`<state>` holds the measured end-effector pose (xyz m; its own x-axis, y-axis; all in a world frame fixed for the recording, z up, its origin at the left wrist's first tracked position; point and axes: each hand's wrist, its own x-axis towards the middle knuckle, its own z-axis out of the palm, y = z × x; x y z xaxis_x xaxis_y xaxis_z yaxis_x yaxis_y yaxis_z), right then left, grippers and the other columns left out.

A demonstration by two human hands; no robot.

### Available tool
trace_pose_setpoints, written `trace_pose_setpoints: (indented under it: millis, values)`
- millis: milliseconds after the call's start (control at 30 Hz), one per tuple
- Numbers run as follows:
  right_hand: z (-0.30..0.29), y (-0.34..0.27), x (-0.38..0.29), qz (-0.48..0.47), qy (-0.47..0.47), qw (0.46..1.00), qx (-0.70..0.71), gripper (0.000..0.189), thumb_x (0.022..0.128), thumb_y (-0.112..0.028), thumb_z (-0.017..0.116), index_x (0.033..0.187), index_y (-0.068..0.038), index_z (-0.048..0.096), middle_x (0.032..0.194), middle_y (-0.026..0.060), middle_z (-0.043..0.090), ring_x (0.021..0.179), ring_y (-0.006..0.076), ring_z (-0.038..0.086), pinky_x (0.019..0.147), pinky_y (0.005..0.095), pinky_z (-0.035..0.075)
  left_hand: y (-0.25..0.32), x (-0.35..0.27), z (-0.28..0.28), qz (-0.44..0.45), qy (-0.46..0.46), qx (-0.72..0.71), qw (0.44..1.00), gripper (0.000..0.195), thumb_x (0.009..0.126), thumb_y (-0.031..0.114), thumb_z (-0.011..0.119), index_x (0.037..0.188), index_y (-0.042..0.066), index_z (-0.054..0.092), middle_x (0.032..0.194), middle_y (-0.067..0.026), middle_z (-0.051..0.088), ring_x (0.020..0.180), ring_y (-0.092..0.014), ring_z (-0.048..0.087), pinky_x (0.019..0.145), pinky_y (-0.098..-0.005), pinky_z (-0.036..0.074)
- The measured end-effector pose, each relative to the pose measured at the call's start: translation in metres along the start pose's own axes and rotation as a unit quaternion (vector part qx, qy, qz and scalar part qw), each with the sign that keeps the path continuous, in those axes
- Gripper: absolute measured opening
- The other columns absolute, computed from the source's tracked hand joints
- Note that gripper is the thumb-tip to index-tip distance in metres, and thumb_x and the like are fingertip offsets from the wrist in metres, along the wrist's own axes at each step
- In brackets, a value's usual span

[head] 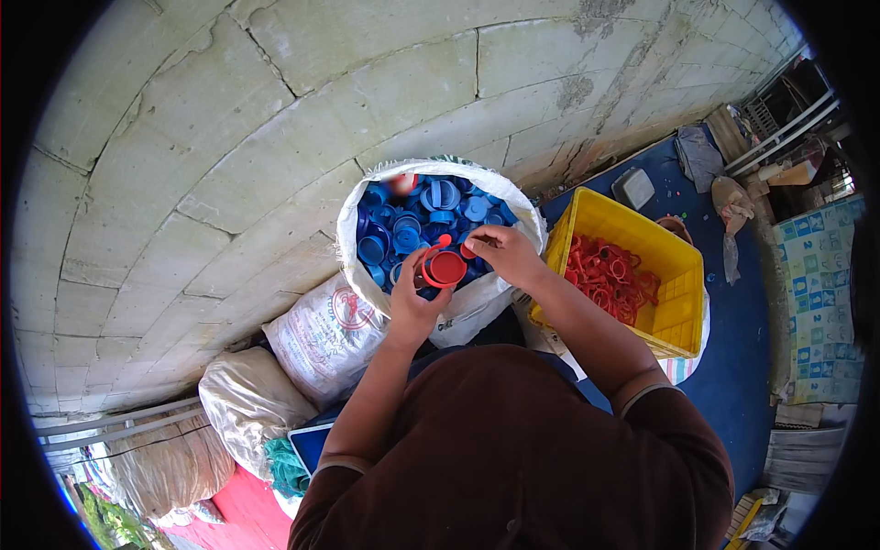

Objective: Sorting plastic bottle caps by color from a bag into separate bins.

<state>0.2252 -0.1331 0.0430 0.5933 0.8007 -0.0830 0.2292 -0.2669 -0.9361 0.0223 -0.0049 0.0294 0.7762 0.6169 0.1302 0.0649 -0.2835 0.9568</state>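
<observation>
My left hand (414, 302) grips a red plastic cap (447, 269) with a loop and a round-ended tab standing off its rim. Close beside it, my right hand (507, 251) pinches a small red piece (468, 250) between thumb and fingers; whether it joins the cap is hard to tell. Both hands are over a white woven sack (352, 265) with a rolled rim. Blue plastic caps (407, 234) fill the sack. A blurred red-and-white object (403, 183) shows at its far side.
To the right, a yellow plastic crate (677, 313) holds a heap of red plastic rings and strips (608, 275). Filled sacks (326, 337) lean at the left. A concrete block wall (385, 82) rises behind. A clear plastic container (633, 188) lies on the blue floor covering (739, 323).
</observation>
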Motion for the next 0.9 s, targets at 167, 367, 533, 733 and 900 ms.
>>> trace_pose_setpoints:
  millis: [167, 367, 533, 733, 900]
  values:
    - [-0.005, -0.03, -0.017, -0.025, -0.008, 1.0, -0.005, 0.023, 0.104, -0.022, 0.077, 0.115, -0.003, 0.08, 0.096, 0.0063, 0.078, 0.085, 0.0097, 0.067, 0.08, 0.0291, 0.055, 0.005, 0.006, 0.014, 0.046, -0.011, 0.01, 0.999, 0.079, 0.082, 0.006, 0.091, 0.151, 0.003, 0.052, 0.136, -0.017, 0.071, 0.123, -0.028, 0.072, 0.104, -0.0386, 0.057]
    - [-0.035, -0.02, -0.028, 0.042, -0.003, 0.999, -0.004, 0.028, 0.102, -0.025, 0.079, 0.122, -0.005, 0.08, 0.101, 0.006, 0.078, 0.081, 0.0121, 0.065, 0.077, 0.0296, 0.055, 0.009, 0.017, 0.033, 0.063, -0.035, -0.021, 0.997, 0.077, 0.081, 0.006, 0.091, 0.149, 0.004, 0.054, 0.135, -0.0177, 0.071, 0.12, -0.029, 0.073, 0.104, -0.0385, 0.057]
    - [-0.058, -0.018, -0.047, 0.039, 0.04, 0.998, -0.024, 0.031, 0.099, -0.025, 0.082, 0.124, -0.007, 0.079, 0.103, 0.0057, 0.077, 0.08, 0.0123, 0.065, 0.074, 0.0291, 0.055, 0.03, 0.028, 0.055, 0.075, -0.091, 0.033, 0.992, 0.079, 0.08, 0.007, 0.091, 0.149, 0.006, 0.054, 0.135, -0.0176, 0.071, 0.119, -0.031, 0.074, 0.104, -0.0395, 0.057]
    - [-0.079, -0.004, -0.079, 0.012, 0.107, 0.985, -0.132, 0.03, 0.09, -0.022, 0.086, 0.117, -0.008, 0.082, 0.111, 0.0117, 0.075, 0.092, 0.0245, 0.073, 0.086, 0.0352, 0.059, 0.039, 0.04, 0.097, 0.141, -0.147, 0.115, 0.972, 0.078, 0.079, 0.01, 0.092, 0.148, 0.009, 0.055, 0.136, -0.0181, 0.069, 0.118, -0.037, 0.072, 0.102, -0.0423, 0.059]
    - [-0.099, 0.023, -0.102, 0.03, 0.156, 0.976, -0.151, 0.023, 0.09, -0.019, 0.084, 0.109, -0.007, 0.083, 0.12, 0.0152, 0.072, 0.106, 0.0333, 0.073, 0.095, 0.0403, 0.059, 0.046, 0.049, 0.141, 0.159, -0.213, 0.122, 0.956, 0.077, 0.08, 0.015, 0.093, 0.147, 0.009, 0.056, 0.139, -0.0164, 0.067, 0.117, -0.033, 0.071, 0.097, -0.041, 0.058]
